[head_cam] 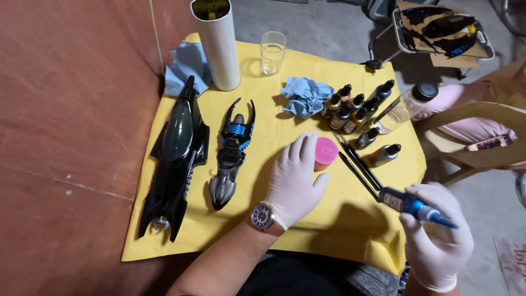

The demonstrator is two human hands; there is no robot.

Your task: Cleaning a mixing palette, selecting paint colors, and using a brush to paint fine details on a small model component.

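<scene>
Left hand: the gloved left hand, a wristwatch at its wrist, lies near the middle of the frame with fingers spread and curled over a small pink-lidded jar, touching it at the side.
Right hand: the gloved right hand, at the lower right, is closed around a blue-handled tool.
Tool axis: its long axis runs diagonally; the blue pointed end aims to the lower right past the fingers, the darker end toward the upper left and the jar.
Pink jar: stands upright on the yellow cloth, lid on; contents hidden.
Drinking glass: one clear glass at the upper middle, upright; it looks empty.
White tube: one tall white cylinder at the upper left of the cloth, open on top, with something yellowish inside that I cannot make out.
Dropper bottles: a cluster of about six dark bottles right of centre, capped, plus two more lying just below them.
Clear bottle: one clear bottle with a dark cap lies tilted at the right edge of the cloth.
Brushes: two or three thin dark brushes lie side by side, between the jar and the tool, slanting from upper left to lower right.
Model vehicles: two; a long black one at the left and a smaller black-and-blue one beside it, both lying lengthwise up the frame.
Blue rags: two, one crumpled by the bottles, one behind the tube.
Tray: at the upper right, off the cloth, a tray holds several dark parts.
</scene>
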